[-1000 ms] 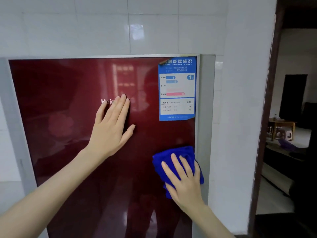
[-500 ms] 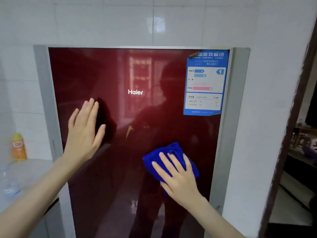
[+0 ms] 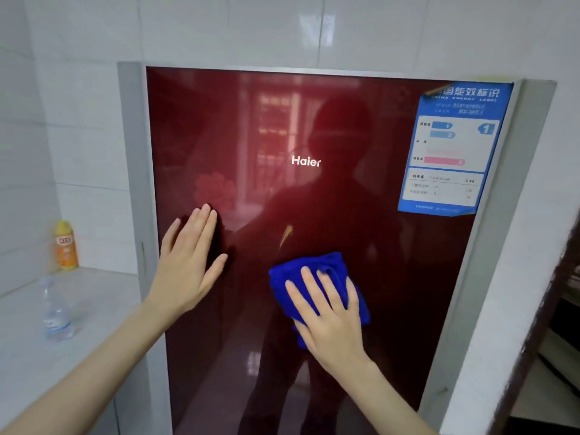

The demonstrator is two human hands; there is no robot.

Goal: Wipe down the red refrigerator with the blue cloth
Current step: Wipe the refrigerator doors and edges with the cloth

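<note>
Now blue cloth (image 3: pixel 317 273) under right hand (image 3: pixel 329 321).

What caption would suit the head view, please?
Right hand presses blue cloth against red Haier refrigerator door; left hand braces flat.

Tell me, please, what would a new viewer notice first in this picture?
The glossy red refrigerator door fills the middle. The right hand presses a blue cloth flat on it, the left hand is spread beside it, and a blue energy label sits top right.

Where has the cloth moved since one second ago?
Yes: the cloth moved left, away from the fridge's right edge, towards the door's middle.
</note>
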